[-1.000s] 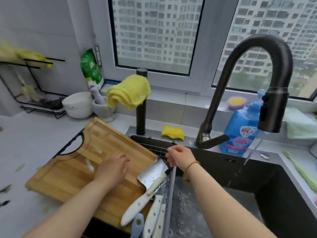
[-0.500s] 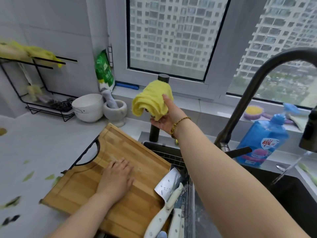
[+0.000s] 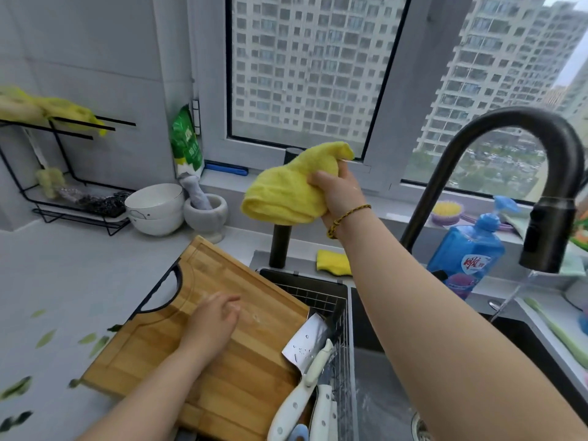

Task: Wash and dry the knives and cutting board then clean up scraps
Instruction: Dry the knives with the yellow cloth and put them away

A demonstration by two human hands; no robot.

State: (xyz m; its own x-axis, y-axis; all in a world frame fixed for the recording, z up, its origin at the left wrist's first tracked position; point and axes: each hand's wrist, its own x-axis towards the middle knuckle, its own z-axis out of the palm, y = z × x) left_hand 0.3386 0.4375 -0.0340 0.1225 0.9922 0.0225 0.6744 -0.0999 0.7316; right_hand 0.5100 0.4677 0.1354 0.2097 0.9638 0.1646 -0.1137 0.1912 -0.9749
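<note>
A wooden cutting board (image 3: 152,354) with a black handle lies on the counter, its right end over the sink rack. My left hand (image 3: 211,323) rests flat on the board. My right hand (image 3: 339,195) grips a yellow cloth (image 3: 286,192) lifted above the sink's back edge, in front of a black post (image 3: 280,246). White-handled knives (image 3: 302,389) lie in the wire rack (image 3: 321,297); the top one has a wet broad blade. Green scraps (image 3: 44,338) are scattered on the counter at the left.
A black faucet (image 3: 547,237) runs a thin stream into the dark sink (image 3: 378,405). A blue soap bottle (image 3: 464,253) and a yellow sponge (image 3: 334,262) sit behind the sink. White bowls (image 3: 152,208), a mortar (image 3: 206,214) and a black rack (image 3: 57,173) stand at the back left.
My right hand rose from the sink's rim, took the yellow cloth off the black post and now holds it clear. The left hand stayed on the board.
</note>
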